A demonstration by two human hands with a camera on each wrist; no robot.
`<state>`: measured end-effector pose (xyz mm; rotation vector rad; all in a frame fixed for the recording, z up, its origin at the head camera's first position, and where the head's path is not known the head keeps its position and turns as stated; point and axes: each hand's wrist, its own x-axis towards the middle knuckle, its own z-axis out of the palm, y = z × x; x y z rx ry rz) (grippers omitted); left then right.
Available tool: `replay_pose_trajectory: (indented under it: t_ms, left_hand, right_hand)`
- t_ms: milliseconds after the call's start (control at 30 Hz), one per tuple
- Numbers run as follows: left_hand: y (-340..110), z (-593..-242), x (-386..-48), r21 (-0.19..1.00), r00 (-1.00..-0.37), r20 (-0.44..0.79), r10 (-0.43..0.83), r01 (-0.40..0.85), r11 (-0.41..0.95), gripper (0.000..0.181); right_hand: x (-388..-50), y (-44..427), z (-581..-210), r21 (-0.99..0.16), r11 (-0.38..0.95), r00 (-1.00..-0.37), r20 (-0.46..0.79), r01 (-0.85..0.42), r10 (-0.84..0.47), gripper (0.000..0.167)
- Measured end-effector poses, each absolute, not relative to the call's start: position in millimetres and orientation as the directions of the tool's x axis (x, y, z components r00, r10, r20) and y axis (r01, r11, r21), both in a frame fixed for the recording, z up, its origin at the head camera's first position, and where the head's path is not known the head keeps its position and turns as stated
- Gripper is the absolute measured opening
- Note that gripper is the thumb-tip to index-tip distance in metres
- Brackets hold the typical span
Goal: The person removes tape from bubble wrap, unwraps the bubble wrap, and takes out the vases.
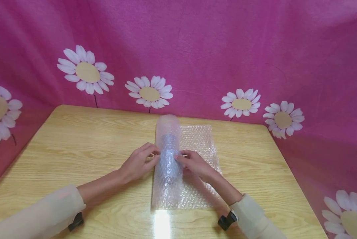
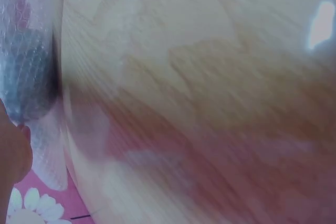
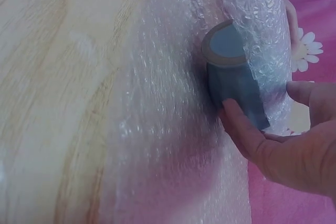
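A sheet of clear bubble wrap (image 1: 197,139) lies on the wooden table, its left part folded over a grey-blue vessel-like object (image 3: 233,90). The object's round end with a brown rim shows in the right wrist view; its exact kind cannot be told. My left hand (image 1: 139,161) holds the left side of the wrapped roll between bent fingers and thumb, fingertips partly hidden. From the right, my right hand (image 1: 196,164) grips the roll. Its thumb touches the outer wrap, while a fingertip (image 3: 231,107) presses the object's bare side. In the left wrist view the object (image 2: 29,74) is seen through the plastic.
The wooden table (image 1: 86,139) extends around the wrap on every side. Pink cloth (image 1: 193,59) with white daisies hangs behind and along both sides. A bright light reflection (image 1: 162,224) lies near the front. Each wrist carries a black device (image 1: 227,220).
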<state>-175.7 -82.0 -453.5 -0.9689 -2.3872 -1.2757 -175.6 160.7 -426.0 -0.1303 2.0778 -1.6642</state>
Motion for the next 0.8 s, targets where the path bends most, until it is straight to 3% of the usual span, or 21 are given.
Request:
replay_pose_trajectory:
  t_ms: [200,800]
  left_hand:
    - [-73.2,-447.9,-173.2,0.652,-0.773,0.462,0.435,0.629,0.424,0.036]
    - [-89.6,-447.2,-166.0,0.774,-0.885,0.279,0.372,0.436,0.459,0.044]
  right_hand:
    - [-175.7,157.8,-423.7,-0.929,0.328,-0.901,-0.284,0.173,-0.329,0.047]
    - [-175.3,132.9,-414.4,-0.849,0.519,-0.931,-0.260,0.095,-0.255,0.059]
